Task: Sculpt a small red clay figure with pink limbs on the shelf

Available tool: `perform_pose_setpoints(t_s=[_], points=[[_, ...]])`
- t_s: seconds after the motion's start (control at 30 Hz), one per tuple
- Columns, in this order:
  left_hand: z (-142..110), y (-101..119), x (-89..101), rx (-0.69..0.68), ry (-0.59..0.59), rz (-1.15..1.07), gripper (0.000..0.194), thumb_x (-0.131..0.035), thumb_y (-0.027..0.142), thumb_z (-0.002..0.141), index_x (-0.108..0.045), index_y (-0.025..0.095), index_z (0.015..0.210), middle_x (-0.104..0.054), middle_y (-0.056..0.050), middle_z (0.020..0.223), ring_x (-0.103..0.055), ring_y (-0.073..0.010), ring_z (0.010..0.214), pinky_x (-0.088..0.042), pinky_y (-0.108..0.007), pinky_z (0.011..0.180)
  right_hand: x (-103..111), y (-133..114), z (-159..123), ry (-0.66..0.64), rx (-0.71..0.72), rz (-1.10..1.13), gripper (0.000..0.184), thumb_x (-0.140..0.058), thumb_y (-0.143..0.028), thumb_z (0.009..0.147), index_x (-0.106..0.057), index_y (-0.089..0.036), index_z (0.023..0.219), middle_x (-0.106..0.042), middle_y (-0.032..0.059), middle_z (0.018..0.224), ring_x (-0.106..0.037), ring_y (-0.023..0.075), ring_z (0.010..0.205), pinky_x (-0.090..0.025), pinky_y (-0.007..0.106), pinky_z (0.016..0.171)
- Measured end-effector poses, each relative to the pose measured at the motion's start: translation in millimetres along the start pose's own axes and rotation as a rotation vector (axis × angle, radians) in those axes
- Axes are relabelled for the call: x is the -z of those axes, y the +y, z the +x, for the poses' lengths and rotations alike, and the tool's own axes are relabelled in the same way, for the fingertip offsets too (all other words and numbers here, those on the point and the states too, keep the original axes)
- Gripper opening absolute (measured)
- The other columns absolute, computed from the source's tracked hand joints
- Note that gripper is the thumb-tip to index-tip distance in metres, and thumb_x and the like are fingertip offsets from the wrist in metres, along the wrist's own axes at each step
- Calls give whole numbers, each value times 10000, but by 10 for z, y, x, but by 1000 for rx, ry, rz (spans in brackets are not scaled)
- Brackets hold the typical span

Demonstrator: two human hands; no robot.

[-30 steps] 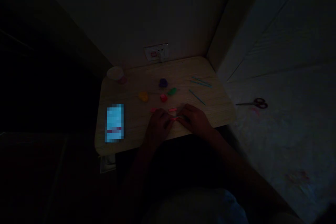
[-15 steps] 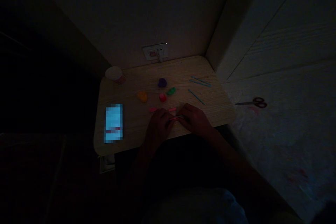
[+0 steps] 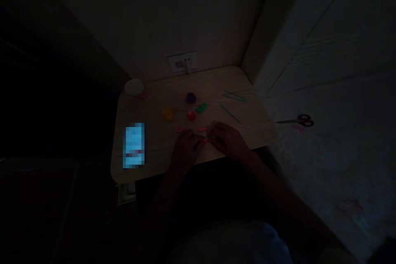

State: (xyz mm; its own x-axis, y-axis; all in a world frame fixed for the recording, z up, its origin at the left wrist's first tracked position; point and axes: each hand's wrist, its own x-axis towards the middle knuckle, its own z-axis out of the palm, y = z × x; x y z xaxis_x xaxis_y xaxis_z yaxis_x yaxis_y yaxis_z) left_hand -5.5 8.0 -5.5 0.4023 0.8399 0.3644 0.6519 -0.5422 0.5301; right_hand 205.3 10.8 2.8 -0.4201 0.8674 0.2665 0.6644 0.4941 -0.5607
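Near the front edge of the small wooden table, my left hand is closed, its fingertips on a thin pink piece that looks like modelling clay. My right hand pinches a thin pale stick whose tip meets that piece. Just beyond my fingers lie a flat pink piece and a short pink strip. Farther back sit a red lump, a green lump, a purple lump and an orange lump. Dim light blurs the details.
A lit phone lies on the table's left side, with a paper cup behind it. Thin blue-green sticks rest at the right. Scissors lie beyond the right edge. A wall socket holds a plug.
The picture has grown slightly darker. Both hands stay almost in place over the pink piece, with only small finger movements; the other things on the table lie as before.
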Motion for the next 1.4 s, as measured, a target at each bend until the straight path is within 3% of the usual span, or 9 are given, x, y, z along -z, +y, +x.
perform_pose_setpoints(t_s=[0.17, 0.33, 0.53, 0.73, 0.83, 1.0, 1.27, 1.4], points=[[-11, 3, 6, 9, -22, 8, 66, -668, 243, 960, -716, 214, 995, -684, -48, 963, -652, -225, 956, -559, -405, 912, 10, 19, 6, -13, 10, 24, 141, -592, -254, 1023, -710, -182, 992, -647, 87, 1006, -623, 216, 929, -504, 327, 841], [-42, -5, 18, 75, -10, -18, 387, -724, 260, 913, -617, 233, 1285, -682, -65, 1138, -627, -251, 1083, -532, -446, 1009, 27, 48, -14, 19, -28, 38, 203, -511, -187, 1039, -714, -178, 1044, -648, 95, 1023, -633, 223, 948, -520, 344, 867], [-75, -2, 127, 43, -64, -78, 248, -688, 233, 908, -673, 225, 1155, -644, -64, 1141, -607, -246, 1111, -516, -437, 1028, 90, 116, -145, 86, -5, 95, 183, -523, -208, 1035, -703, -174, 1037, -658, 105, 1014, -632, 241, 973, -530, 372, 883], [-71, 21, 205, -10, -173, -49, 471, -680, 209, 864, -661, 250, 1333, -594, -91, 1249, -559, -285, 1192, -457, -505, 1077, 97, 154, -177, -20, 104, 99, 173, -570, -223, 1027, -726, -190, 961, -685, 90, 990, -636, 229, 961, -529, 362, 874], [-48, 11, 181, -23, -204, -68, 474, -678, 217, 860, -673, 252, 1333, -579, -95, 1251, -547, -291, 1203, -442, -513, 1086, 63, 167, -124, -21, 107, 74, 158, -592, -209, 1013, -722, -182, 926, -679, 89, 962, -633, 231, 949, -522, 359, 868], [-29, -11, 160, 3, -202, -95, 446, -679, 243, 869, -692, 264, 1315, -569, -86, 1223, -547, -283, 1188, -443, -504, 1084, 48, 187, -58, 2, 76, 83, 105, -626, -173, 973, -690, -182, 890, -659, 77, 921, -626, 226, 911, -507, 343, 831], [-21, -28, 160, 0, -211, -105, 437, -684, 228, 860, -690, 253, 1296, -578, -83, 1229, -550, -281, 1186, -431, -501, 1078, 39, 160, -58, 28, 61, 68, 165, -609, -147, 966, -676, -189, 821, -628, 67, 874, -605, 221, 884, -481, 327, 795], [-31, -7, 176, -11, -209, -79, 508, -671, 226, 870, -610, 242, 1375, -602, -88, 1267, -541, -291, 1212, -423, -502, 1092, 64, 191, -74, 4, 104, 149, 145, -600, -168, 983, -679, -190, 863, -637, 65, 900, -614, 218, 900, -485, 331, 812]])
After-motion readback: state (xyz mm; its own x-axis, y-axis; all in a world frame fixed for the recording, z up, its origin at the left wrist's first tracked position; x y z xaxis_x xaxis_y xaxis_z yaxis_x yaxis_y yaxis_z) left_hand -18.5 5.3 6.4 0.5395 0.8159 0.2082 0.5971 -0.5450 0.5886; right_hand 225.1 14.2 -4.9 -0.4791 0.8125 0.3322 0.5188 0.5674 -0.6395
